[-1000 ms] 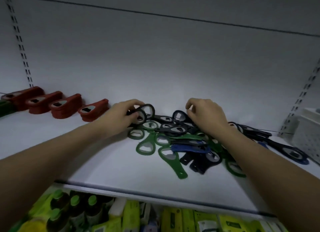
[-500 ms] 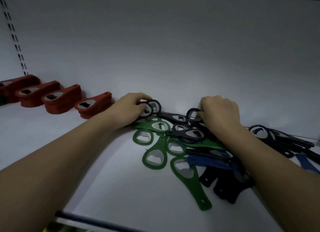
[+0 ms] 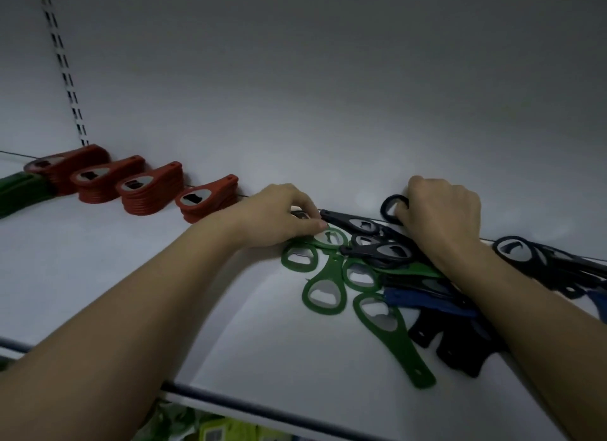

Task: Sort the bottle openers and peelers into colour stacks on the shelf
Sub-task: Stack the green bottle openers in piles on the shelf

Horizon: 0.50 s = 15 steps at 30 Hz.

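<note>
- My right hand (image 3: 440,210) curled round a black plastic ring-headed bottle opener (image 3: 392,207), centre-right of frame.
- My left hand (image 3: 279,215) pinched another black opener (image 3: 300,215).
- Mixed pile (image 3: 377,276) lay between and below both hands; its handles ran rightward.

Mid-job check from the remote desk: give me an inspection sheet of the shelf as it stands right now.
Surface: white shelf, lit dimly.
Job's things: four red opener stacks in a row along the back wall; green stack at far left, cut by the frame edge; mixed pile of green openers, black openers and a blue piece, unsorted.
Clutter: nothing seen.
Hands: left hand pinches items at the pile's left edge; right hand grips a black opener ring.
Cables: nothing seen.
Surroundings: slotted upright on the back panel; packaged goods on the shelf below.
</note>
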Each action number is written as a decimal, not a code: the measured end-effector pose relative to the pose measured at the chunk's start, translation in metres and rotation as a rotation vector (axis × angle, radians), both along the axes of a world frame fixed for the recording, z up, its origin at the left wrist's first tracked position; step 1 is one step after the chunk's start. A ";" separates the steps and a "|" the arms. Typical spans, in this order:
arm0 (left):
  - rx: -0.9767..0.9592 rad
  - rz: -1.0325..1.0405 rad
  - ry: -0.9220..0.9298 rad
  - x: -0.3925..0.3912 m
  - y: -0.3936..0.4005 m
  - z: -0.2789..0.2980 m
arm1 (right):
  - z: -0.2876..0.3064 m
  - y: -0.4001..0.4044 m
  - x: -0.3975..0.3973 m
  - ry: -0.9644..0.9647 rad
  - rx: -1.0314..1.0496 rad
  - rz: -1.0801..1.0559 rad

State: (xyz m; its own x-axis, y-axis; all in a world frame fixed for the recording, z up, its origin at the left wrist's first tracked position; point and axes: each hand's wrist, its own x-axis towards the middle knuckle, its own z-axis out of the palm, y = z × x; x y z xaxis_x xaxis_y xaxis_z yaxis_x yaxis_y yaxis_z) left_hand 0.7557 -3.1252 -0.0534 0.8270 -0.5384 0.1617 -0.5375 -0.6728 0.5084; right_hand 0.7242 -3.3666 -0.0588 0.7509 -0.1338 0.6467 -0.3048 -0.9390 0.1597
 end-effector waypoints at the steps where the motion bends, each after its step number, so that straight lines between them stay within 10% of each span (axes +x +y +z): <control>1: 0.009 0.002 -0.003 -0.001 0.000 0.001 | 0.001 -0.001 0.000 -0.042 0.005 0.040; 9: -0.030 -0.012 0.021 0.000 0.002 0.002 | 0.041 -0.009 -0.033 -0.195 0.308 0.277; 15: 0.014 -0.065 0.093 -0.002 0.002 0.006 | 0.065 -0.034 -0.057 0.413 0.441 0.005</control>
State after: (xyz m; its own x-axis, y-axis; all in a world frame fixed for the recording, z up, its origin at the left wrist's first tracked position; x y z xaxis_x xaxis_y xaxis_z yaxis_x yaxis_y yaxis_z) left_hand 0.7542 -3.1235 -0.0478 0.8016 -0.5928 0.0779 -0.5307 -0.6455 0.5493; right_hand 0.6673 -3.4003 0.0064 0.9293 -0.3192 0.1860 -0.2963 -0.9446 -0.1408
